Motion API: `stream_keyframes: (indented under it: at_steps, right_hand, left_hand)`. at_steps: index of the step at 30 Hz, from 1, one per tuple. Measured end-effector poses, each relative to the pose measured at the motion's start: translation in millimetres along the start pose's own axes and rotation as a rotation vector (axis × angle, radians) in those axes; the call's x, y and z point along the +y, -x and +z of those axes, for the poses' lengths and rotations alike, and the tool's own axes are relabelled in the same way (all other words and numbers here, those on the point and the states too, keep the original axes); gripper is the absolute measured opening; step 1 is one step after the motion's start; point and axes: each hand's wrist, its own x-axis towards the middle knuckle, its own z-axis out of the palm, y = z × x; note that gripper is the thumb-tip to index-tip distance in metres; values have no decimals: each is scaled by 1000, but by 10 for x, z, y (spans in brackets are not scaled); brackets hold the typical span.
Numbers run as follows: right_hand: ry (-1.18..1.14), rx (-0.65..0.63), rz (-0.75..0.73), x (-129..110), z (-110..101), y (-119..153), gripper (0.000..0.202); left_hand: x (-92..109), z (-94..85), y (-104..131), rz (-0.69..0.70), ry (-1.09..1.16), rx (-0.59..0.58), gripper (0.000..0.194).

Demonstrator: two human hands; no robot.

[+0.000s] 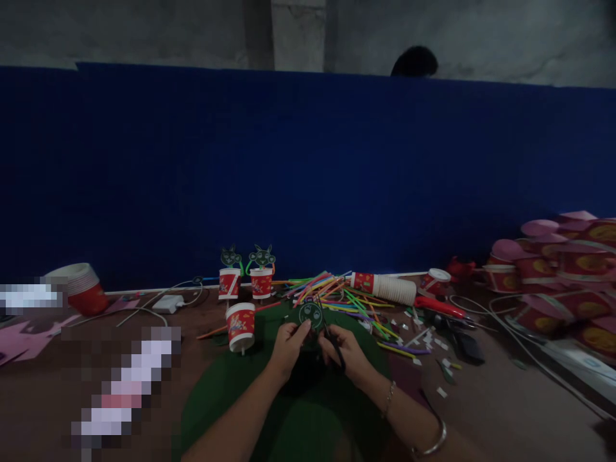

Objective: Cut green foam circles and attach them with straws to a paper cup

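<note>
My left hand (pixel 289 346) pinches a small round dark-green cutout (pixel 310 315) with a drawn face, holding it up over a large green sheet (pixel 226 391). My right hand (pixel 347 354) grips dark scissors (pixel 332 337) whose blades point up at the cutout's right edge. Both hands are close together at the table's middle. An upturned red paper cup (pixel 240 326) stands just left of my left hand. Behind it two red cups (pixel 230 282) (pixel 261 282) carry green face cutouts on straws.
A heap of coloured straws (pixel 337 294) lies beyond my hands, beside a lying stack of cups (pixel 385 287). Red cups and pink lids (pixel 558 269) are piled at the right, cup stack (pixel 79 287) at the left. A blue partition (pixel 308 173) backs the table; white charger and cable (pixel 168 303).
</note>
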Motion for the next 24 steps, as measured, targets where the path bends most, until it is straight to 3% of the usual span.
stream_keyframes:
  at_steps: [18,24]
  right_hand:
    - [24,6,53,-74,31,0,37]
    - [13,-23,63,-48,12,1,35]
  left_hand:
    - [29,-11,-7,48,8,77,43]
    - [0,-35,-31,86,-68,52,45]
